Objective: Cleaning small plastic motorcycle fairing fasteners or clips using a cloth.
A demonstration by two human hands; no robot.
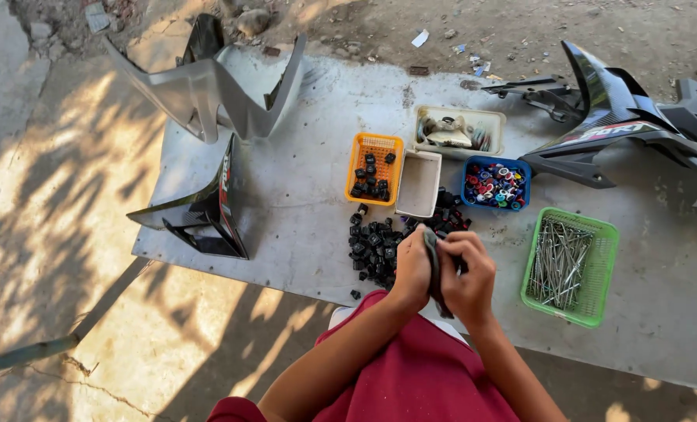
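A dark grey cloth (434,266) sits low in the middle of the frame, pinched between both hands. The left hand (412,270) and right hand (469,273) have their fingers curled shut around it; whether a small part lies inside the folds cannot be told. A firm, close grip and short rubbing strokes over the worktop (301,211) would probably serve best, so anything dropped lands by the pile of black parts (376,246) just left. Above stand an orange basket (375,168), a blue tray (496,184) and, right, a green basket (569,266) of nails.
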